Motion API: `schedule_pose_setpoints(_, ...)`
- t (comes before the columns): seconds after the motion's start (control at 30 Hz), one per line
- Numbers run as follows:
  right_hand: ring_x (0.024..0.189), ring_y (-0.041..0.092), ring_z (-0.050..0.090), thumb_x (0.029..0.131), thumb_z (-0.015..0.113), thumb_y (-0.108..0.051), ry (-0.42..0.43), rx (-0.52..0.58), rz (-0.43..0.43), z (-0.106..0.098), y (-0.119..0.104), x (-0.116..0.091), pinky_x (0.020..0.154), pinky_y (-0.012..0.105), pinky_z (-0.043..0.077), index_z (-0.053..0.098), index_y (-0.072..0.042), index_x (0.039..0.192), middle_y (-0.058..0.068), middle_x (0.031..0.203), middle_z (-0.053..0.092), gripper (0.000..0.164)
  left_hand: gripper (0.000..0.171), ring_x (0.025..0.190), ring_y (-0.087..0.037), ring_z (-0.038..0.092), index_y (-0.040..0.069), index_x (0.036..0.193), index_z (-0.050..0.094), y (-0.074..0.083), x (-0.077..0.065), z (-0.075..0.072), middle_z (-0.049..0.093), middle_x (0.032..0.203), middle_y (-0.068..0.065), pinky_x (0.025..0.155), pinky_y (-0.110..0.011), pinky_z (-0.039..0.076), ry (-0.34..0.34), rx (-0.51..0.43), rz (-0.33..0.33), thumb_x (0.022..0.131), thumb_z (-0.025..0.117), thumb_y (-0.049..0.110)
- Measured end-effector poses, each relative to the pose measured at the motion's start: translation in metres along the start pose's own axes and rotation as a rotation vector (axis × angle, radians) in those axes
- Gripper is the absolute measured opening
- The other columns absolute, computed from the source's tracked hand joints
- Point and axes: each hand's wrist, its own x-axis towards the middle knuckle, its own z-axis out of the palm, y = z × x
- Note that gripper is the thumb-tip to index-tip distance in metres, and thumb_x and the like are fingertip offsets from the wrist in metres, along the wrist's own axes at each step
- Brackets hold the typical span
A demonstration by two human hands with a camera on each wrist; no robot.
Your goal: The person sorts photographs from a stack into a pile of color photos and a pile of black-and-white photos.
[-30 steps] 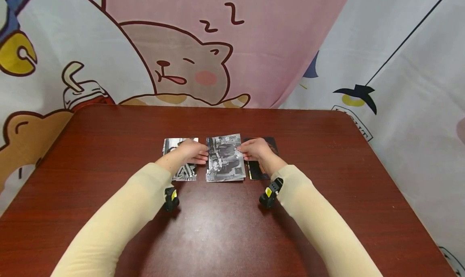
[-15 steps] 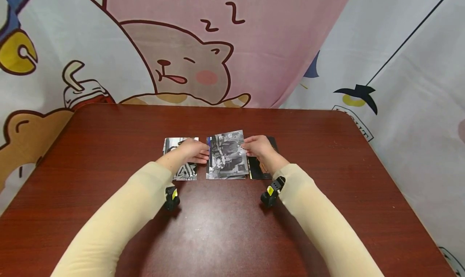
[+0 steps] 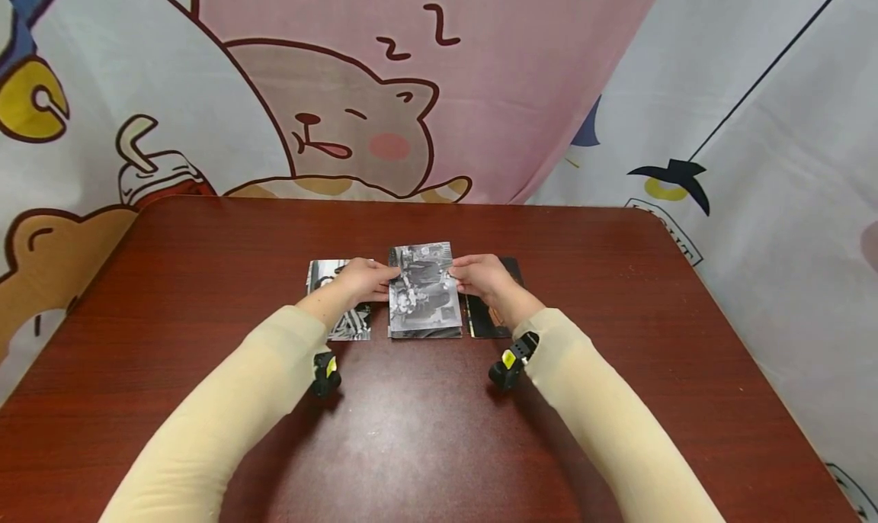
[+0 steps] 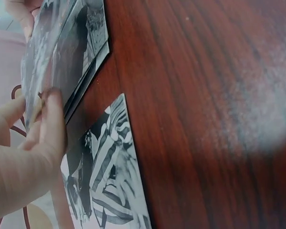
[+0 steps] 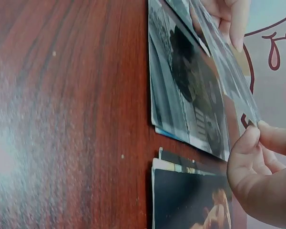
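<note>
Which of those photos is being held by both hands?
The raised middle photo: left hand and right hand pinch its opposite edges. The photo beneath, striped photo at left and dark photo at right are not held.

Held print (image 3: pixel 424 290) cropped in wrist views, striped print (image 3: pixel 351 325) partly behind left grip (image 3: pixel 366 280), sleeves (image 3: pixel 219 409) cut off

The sleeved left arm (image 3: pixel 219 412) and sleeved right arm (image 3: pixel 610 412) reach from the near side toward the far, angling inward. The left hand (image 3: pixel 362 280) and right hand (image 3: pixel 485 279) face each other, apart and nearly level, each pinching between thumb and fingers.
</note>
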Motion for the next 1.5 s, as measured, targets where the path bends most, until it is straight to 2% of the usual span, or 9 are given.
schedule_pose_setpoints(0.1, 0.057, 0.005, 0.049, 0.091, 0.054, 0.0, -0.018, 0.029, -0.015, 0.003, -0.001, -0.002, 0.053, 0.014, 0.048, 0.05, 0.009, 0.125, -0.004, 0.073, 0.055, 0.036, 0.056, 0.133, -0.037, 0.036, -0.009, 0.141, 0.028, 0.0, 0.001, -0.001, 0.027, 0.15, -0.023, 0.107, -0.039, 0.043, 0.001, -0.018, -0.013, 0.096, 0.05, 0.015)
schedule_pose_setpoints(0.5, 0.058, 0.005, 0.053, 0.088, 0.063, -0.005, -0.081, -0.053, 0.036, 0.004, -0.003, -0.004, 0.054, 0.014, 0.052, 0.052, 0.008, 0.121, -0.005, 0.07, 0.056, 0.038, 0.06, 0.135, -0.034, 0.034, -0.007, 0.145, 0.021, 0.003, 0.0, -0.007, 0.031, 0.149, -0.021, 0.109, -0.038, 0.04, -0.016, -0.045, -0.01, 0.097, 0.05, 0.015)
schedule_pose_setpoints(0.57, 0.058, 0.005, 0.053, 0.087, 0.063, -0.004, -0.071, -0.053, 0.036, 0.004, -0.004, -0.004, 0.053, 0.013, 0.052, 0.052, 0.009, 0.119, -0.005, 0.069, 0.056, 0.036, 0.062, 0.132, -0.033, 0.039, -0.005, 0.145, 0.023, -0.004, 0.012, -0.012, 0.036, 0.146, -0.02, 0.106, -0.036, 0.044, -0.027, -0.039, -0.011, 0.095, 0.054, 0.016)
schedule_pose_setpoints(0.63, 0.058, 0.005, 0.053, 0.087, 0.063, -0.004, -0.062, -0.052, 0.032, 0.004, -0.004, -0.006, 0.052, 0.013, 0.051, 0.052, 0.008, 0.12, -0.005, 0.069, 0.057, 0.036, 0.065, 0.118, -0.03, 0.052, -0.006, 0.141, 0.031, -0.024, 0.041, -0.024, 0.049, 0.134, -0.02, 0.095, -0.033, 0.052, -0.08, -0.074, 0.044, 0.09, 0.062, 0.019)
schedule_pose_setpoints(0.73, 0.058, 0.005, 0.053, 0.088, 0.062, -0.003, -0.061, -0.048, 0.022, 0.005, -0.005, -0.007, 0.052, 0.012, 0.051, 0.051, 0.009, 0.121, -0.005, 0.069, 0.057, 0.038, 0.063, 0.109, -0.028, 0.056, -0.006, 0.139, 0.034, -0.033, 0.056, -0.032, 0.053, 0.128, -0.019, 0.091, -0.033, 0.055, -0.116, -0.082, 0.057, 0.089, 0.064, 0.018)
schedule_pose_setpoints(0.8, 0.057, 0.005, 0.052, 0.088, 0.062, -0.003, -0.067, -0.037, 0.014, 0.005, -0.005, -0.007, 0.051, 0.012, 0.051, 0.049, 0.01, 0.123, -0.005, 0.068, 0.057, 0.039, 0.06, 0.109, -0.028, 0.055, -0.008, 0.139, 0.033, -0.026, 0.045, -0.031, 0.051, 0.129, -0.021, 0.093, -0.034, 0.054, -0.116, -0.072, 0.057, 0.091, 0.06, 0.015)
schedule_pose_setpoints(0.97, 0.056, 0.005, 0.052, 0.088, 0.061, -0.003, -0.074, -0.011, 0.008, 0.009, -0.007, -0.007, 0.051, 0.012, 0.05, 0.047, 0.01, 0.126, -0.006, 0.066, 0.056, 0.042, 0.049, 0.111, -0.025, 0.052, -0.01, 0.14, 0.031, 0.011, -0.014, -0.02, 0.044, 0.136, -0.022, 0.099, -0.031, 0.05, -0.044, 0.005, 0.002, 0.097, 0.046, 0.01)
schedule_pose_setpoints(1.33, 0.057, 0.007, 0.052, 0.087, 0.063, -0.005, -0.099, 0.013, 0.006, 0.021, -0.01, -0.009, 0.052, 0.015, 0.052, 0.055, 0.004, 0.107, -0.003, 0.065, 0.055, 0.024, 0.047, 0.106, -0.021, 0.052, -0.01, 0.137, 0.037, 0.006, -0.015, -0.035, 0.04, 0.141, -0.023, 0.085, -0.019, 0.055, -0.034, 0.022, -0.001, 0.097, 0.048, 0.011)
schedule_pose_setpoints(1.5, 0.052, 0.005, 0.052, 0.086, 0.064, -0.005, -0.123, 0.022, 0.001, 0.03, -0.012, -0.009, 0.048, 0.014, 0.051, 0.058, 0.001, 0.095, -0.004, 0.059, 0.054, 0.012, 0.048, 0.085, -0.009, 0.055, -0.01, 0.137, 0.036, 0.004, -0.019, -0.044, 0.046, 0.128, -0.016, 0.077, -0.017, 0.056, -0.024, 0.036, -0.011, 0.097, 0.048, 0.012)
